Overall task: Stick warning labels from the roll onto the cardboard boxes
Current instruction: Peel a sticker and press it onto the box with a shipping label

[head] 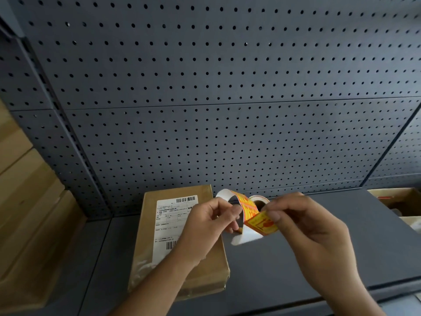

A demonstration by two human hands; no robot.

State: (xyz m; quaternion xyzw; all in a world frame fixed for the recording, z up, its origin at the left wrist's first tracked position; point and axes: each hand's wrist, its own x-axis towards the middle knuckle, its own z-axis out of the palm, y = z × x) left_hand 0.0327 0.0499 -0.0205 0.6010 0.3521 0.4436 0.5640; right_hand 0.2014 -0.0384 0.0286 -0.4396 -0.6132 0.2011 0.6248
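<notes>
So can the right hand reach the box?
Probably yes. The right hand pinches the sticker right beside the box; its brown top is bare there, and only the left hand, holding the strip, hangs over part.

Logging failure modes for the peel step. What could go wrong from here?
1. The half-peeled warning label, pinched by the right hand, curls; it may fold onto itself or stick to skin.
2. The left hand holds the backing strip in mid-air; a tug could drag the unheld roll.
3. The shipping label covers much of the cardboard box; the warning label might hide a barcode.
</notes>
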